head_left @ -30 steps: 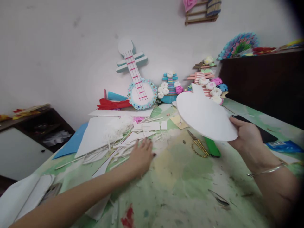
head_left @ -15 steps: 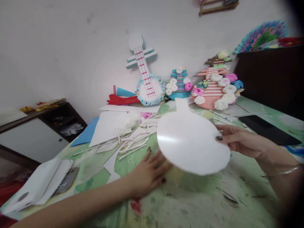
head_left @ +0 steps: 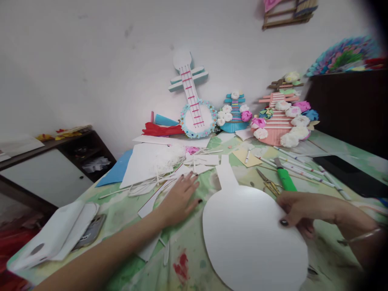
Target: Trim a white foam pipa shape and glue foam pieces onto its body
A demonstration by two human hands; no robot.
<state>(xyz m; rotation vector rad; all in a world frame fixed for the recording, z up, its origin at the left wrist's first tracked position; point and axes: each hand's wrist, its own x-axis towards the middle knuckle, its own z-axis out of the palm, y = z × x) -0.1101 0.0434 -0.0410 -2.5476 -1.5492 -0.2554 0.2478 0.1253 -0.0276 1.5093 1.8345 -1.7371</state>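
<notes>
My right hand (head_left: 315,210) pinches the right edge of a white lute-shaped cutout (head_left: 251,234), thumb on top and fingers beneath. The cutout has a round body and a short neck pointing away from me. My left hand (head_left: 178,198) lies with fingers spread over the table at the edge of a heap of white paper strips (head_left: 169,178). Beyond the cutout lie scissors (head_left: 268,182) with gold handles and a green-handled cutter (head_left: 285,178), both close to my right hand. Several slim pens (head_left: 303,167) rest behind them.
Decorated model instruments, one white (head_left: 198,119), one blue (head_left: 235,117) and one pink (head_left: 277,125), lean by the wall. A black tablet (head_left: 348,173) is at the right. A phone (head_left: 91,232) lies partly under a white case (head_left: 51,234) at the left.
The cutout in my right hand has come down and nearer, uncovering the scissors and cutter. My left hand has shifted away from me, toward the paper strips. The view has moved slightly.
</notes>
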